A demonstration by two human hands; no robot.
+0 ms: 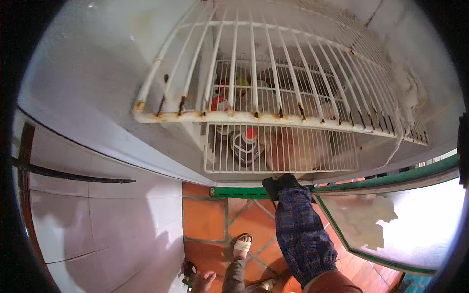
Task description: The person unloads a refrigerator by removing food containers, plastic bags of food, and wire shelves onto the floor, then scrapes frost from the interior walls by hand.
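Note:
My right arm, in a blue plaid sleeve cover [300, 227], reaches forward to the front of a fridge interior. Something black covers the wrist and my right hand [283, 184] near the lower wire shelf [220, 171]; its fingers are hidden. Low in the view, my left hand [207, 277] is partly visible with its fingers curled. Against it is a small dark object [188, 271] that I cannot make out. Behind the lower shelf's bars stand a red-capped bottle [245, 149] and a pinkish bundle [288, 149].
A rusty white wire shelf [234, 116] juts out above. Frosty fridge walls [107, 83] surround it. To the right hangs an open green-edged door [381, 219]. White wall tiles [117, 210] stand left, and sandalled feet [243, 241] rest on orange floor tiles [205, 215].

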